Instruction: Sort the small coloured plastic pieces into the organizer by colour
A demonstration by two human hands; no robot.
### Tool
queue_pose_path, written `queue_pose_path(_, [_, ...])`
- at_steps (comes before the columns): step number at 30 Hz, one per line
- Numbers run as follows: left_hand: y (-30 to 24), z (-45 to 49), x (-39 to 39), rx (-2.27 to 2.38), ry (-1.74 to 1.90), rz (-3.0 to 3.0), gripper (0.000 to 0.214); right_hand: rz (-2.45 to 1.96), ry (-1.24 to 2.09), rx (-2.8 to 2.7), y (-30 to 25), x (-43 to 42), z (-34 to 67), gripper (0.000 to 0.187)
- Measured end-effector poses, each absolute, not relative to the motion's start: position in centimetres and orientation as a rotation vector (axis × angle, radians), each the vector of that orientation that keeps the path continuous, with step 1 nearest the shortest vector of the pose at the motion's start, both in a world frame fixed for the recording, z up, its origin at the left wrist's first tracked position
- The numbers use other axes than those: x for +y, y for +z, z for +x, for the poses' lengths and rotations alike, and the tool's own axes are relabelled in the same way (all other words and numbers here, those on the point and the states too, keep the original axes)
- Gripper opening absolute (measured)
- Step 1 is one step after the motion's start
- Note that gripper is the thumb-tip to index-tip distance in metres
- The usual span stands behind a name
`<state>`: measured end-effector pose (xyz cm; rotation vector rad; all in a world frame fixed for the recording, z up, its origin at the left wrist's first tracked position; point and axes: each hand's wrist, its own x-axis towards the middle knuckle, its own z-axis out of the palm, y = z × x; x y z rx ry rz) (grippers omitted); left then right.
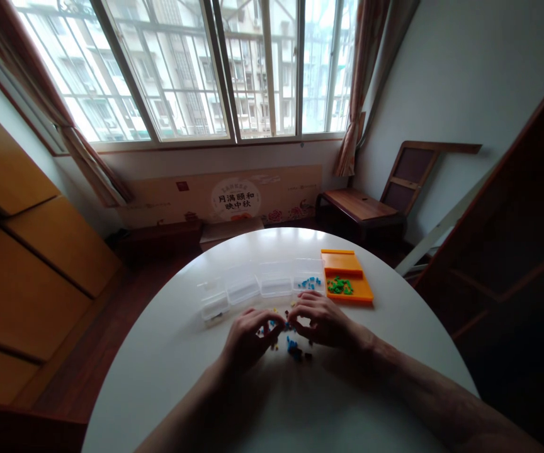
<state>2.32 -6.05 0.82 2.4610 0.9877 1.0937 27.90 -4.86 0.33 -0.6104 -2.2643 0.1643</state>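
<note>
My left hand [249,335] and my right hand [323,319] meet low over the white round table [168,352], their fingertips almost touching. Thumb and forefinger of each are curled together in a pinch. Whatever lies between them is too small to make out. Small loose toy-brick-like pieces in blue, brown and yellow lie under and around the fingers, partly hidden by them. Nearer to me sits a little clump of blue pieces [293,345], with a dark brown piece [308,357] beside it.
Beyond the hands stand several clear plastic boxes [243,291] with raised lids; the rightmost holds blue pieces [310,283]. To their right, an open orange box [364,291] contains green pieces [340,286]. A wooden chair [364,206] stands past the table, near the window.
</note>
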Motion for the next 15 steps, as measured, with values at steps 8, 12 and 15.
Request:
queue_pose_path(8, [1.5,1.9,-5.8,1.043,1.136,2.404,0.012,-0.785,0.119,-2.088,0.5,-4.3,29.1,0.011])
queue_pose_path(12, [1.6,1.9,-5.7,1.044,1.112,2.432,0.011,-0.874,0.162,-2.007,0.1,-3.9,29.5,0.011])
queue_pose_path(15, [1.5,1.8,-5.5,1.044,1.087,2.465,0.011,-0.901,0.166,-1.998,-0.4,-3.7,29.6,0.010])
